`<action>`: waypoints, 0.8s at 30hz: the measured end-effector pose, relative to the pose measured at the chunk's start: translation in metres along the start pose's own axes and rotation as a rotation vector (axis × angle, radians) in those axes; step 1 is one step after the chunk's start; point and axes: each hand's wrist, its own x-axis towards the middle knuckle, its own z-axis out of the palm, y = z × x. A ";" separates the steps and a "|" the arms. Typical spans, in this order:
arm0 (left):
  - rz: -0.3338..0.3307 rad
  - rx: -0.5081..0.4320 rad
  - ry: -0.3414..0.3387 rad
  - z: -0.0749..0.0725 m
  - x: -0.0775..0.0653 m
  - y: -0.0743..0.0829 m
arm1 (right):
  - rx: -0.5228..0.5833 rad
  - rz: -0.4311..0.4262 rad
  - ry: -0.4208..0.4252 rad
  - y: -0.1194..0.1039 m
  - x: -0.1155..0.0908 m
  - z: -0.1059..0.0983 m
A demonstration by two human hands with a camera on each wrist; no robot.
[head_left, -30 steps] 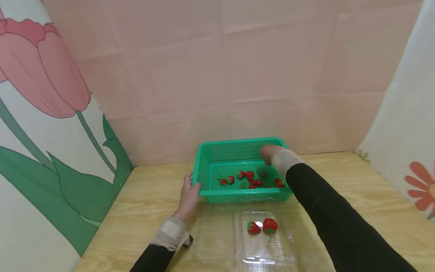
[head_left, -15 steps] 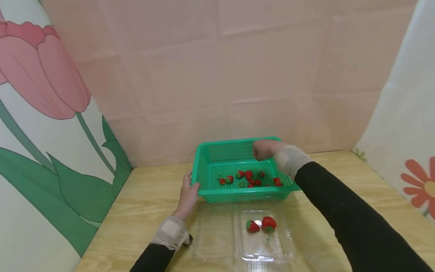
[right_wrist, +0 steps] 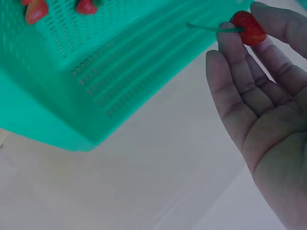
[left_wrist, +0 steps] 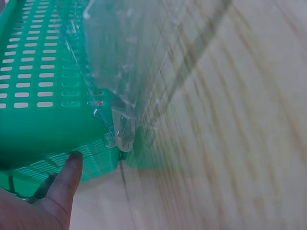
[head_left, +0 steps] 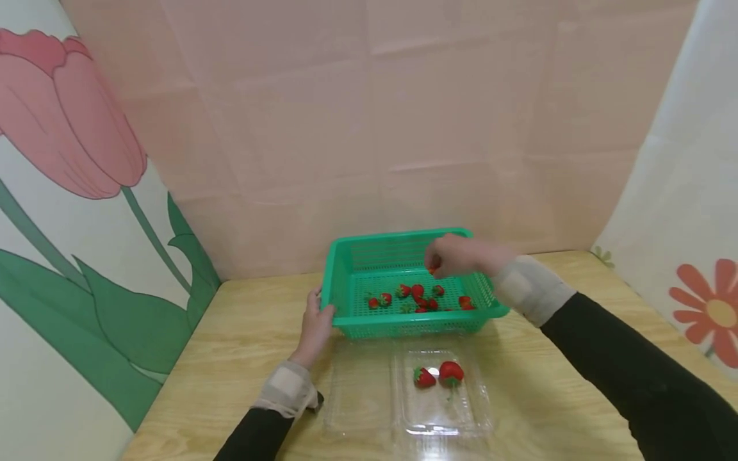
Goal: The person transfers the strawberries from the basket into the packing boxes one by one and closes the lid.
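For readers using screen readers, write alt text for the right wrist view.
A person's right grip pinches a red fruit, its thin green stem pointing to the picture's left. A green basket fills the upper left, cut off by the frame, with strawberries inside.

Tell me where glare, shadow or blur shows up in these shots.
Head view: bright glints on the clear container, a soft shadow on the table; left wrist view: a dark streak of shadow across the table; right wrist view: green basket slightly blurred.
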 end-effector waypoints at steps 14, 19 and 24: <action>0.009 0.009 -0.010 -0.005 0.003 -0.007 | 0.144 -0.103 -0.026 -0.058 -0.034 0.032; -0.005 -0.004 -0.028 -0.007 0.000 -0.006 | 0.169 -0.131 -0.061 -0.076 -0.044 0.054; -0.011 -0.029 -0.061 -0.009 -0.007 0.009 | 0.125 -0.109 -0.072 -0.084 -0.049 0.079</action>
